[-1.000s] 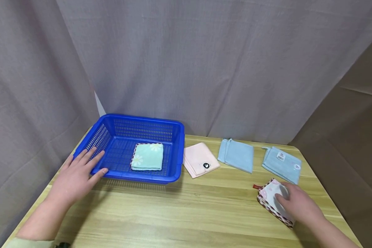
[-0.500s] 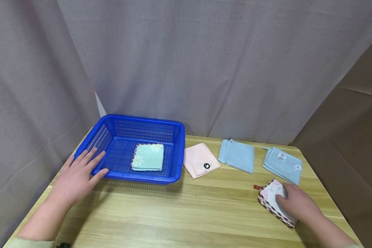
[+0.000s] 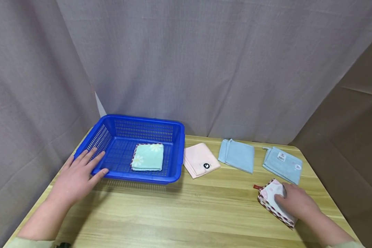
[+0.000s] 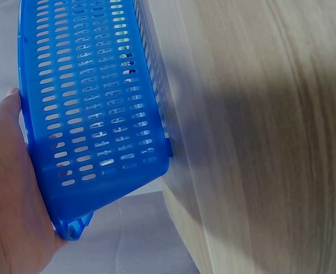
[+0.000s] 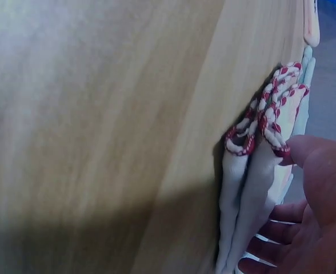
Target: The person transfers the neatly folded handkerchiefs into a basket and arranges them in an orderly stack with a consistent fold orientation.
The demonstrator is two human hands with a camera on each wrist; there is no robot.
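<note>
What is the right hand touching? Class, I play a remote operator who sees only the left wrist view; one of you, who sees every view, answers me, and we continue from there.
Observer: The right hand touches a white-and-pink folded towel with red-and-white edging.
Operator: What lies in the blue plastic basket?
Observer: A mint-green folded towel with daisies.
Operator: Which towel lies nearest outside it?
Observer: A pale-pink folded towel, beside its right end in the head view.

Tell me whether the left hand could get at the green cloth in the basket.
Probably yes: the left hand is at the near corner of the open-topped blue basket, and nothing covers the green cloth inside.
</note>
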